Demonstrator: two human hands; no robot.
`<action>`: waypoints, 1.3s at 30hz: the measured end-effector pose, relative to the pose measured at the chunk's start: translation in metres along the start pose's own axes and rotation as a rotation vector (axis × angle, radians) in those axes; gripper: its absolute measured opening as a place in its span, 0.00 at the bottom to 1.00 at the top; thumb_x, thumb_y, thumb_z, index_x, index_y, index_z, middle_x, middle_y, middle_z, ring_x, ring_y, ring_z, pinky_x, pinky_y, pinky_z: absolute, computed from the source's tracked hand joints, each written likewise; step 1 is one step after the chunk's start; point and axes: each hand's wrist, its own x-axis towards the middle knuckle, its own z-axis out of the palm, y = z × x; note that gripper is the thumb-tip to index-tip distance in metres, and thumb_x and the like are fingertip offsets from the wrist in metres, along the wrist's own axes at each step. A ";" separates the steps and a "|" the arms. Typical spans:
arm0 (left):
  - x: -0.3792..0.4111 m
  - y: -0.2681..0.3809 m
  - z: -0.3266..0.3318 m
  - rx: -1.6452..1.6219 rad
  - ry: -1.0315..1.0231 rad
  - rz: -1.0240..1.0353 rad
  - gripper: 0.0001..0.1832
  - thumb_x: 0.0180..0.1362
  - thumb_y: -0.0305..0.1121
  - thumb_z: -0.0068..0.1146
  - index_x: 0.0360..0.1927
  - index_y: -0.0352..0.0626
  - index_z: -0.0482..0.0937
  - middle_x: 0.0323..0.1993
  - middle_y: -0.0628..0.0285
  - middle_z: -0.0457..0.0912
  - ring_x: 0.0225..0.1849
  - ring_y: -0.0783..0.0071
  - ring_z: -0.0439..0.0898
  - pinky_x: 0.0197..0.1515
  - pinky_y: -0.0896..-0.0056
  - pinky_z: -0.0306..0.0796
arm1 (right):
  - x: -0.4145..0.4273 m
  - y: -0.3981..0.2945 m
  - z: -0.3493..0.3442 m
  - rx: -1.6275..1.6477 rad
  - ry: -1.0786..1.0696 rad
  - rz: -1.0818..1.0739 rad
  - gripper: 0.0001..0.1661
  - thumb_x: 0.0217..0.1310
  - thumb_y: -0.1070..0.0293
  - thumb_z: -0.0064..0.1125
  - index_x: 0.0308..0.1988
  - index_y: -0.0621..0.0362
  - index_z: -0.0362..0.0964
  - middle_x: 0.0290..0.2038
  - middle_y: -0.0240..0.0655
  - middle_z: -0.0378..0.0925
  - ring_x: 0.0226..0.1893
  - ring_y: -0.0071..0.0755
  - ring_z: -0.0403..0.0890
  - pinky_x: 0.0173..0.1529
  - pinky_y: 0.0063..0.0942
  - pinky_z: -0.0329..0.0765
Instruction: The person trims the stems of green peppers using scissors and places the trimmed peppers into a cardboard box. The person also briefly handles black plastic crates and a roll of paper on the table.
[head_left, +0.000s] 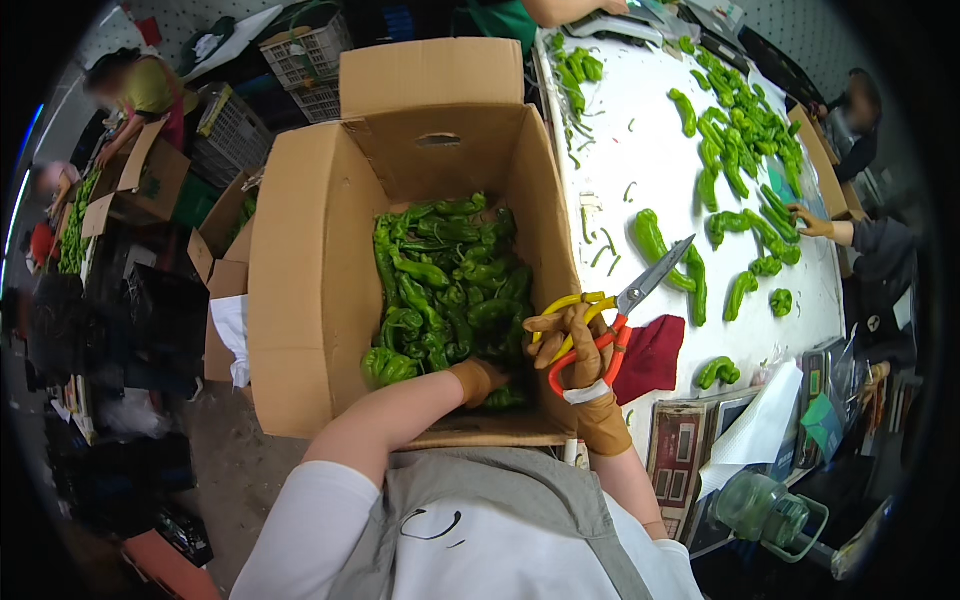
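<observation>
Before me stands an uprighted-flap cardboard box (292, 285) partly filled with long, wrinkled green peppers (442, 300). My left hand (480, 381), in a brown glove, reaches down into its near end. Its fingers are hidden among the peppers, so I cannot see whether it grips any. Over the box's right rim, my gloved right hand (581, 349) holds scissors (646, 286) with red and yellow handles. Their blades are closed and point to the upper right, over the white table (615, 172). A dark red cloth (654, 358) lies just beside this hand.
More green peppers (739, 142) and cut stems (604, 247) lie on the table. A co-worker's gloved hand (814, 223) touches peppers at its far right. Weighing scales (679, 457) and a plastic jug (761, 510) are at lower right. Plastic crates (307, 60) stand behind the box.
</observation>
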 end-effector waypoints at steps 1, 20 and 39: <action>0.006 0.002 0.008 0.006 -0.035 -0.067 0.40 0.43 0.28 0.59 0.64 0.52 0.59 0.60 0.55 0.66 0.60 0.58 0.67 0.59 0.59 0.63 | 0.000 0.002 -0.001 -0.013 0.020 -0.009 0.18 0.68 0.59 0.41 0.35 0.65 0.67 0.29 0.49 0.79 0.19 0.29 0.77 0.33 0.27 0.78; -0.117 0.003 -0.126 -1.409 0.856 -0.064 0.43 0.38 0.25 0.68 0.60 0.42 0.60 0.49 0.63 0.73 0.52 0.71 0.71 0.56 0.70 0.65 | -0.005 -0.002 0.008 -0.356 -0.043 0.121 0.11 0.64 0.65 0.49 0.32 0.61 0.65 0.24 0.36 0.75 0.20 0.24 0.72 0.27 0.20 0.70; -0.186 0.034 -0.090 -0.420 1.292 -0.593 0.37 0.31 0.30 0.68 0.51 0.46 0.68 0.44 0.52 0.73 0.47 0.50 0.71 0.51 0.56 0.66 | -0.026 0.021 0.017 -1.231 -0.238 -0.085 0.31 0.46 0.46 0.67 0.36 0.63 0.70 0.20 0.42 0.74 0.21 0.44 0.75 0.27 0.36 0.71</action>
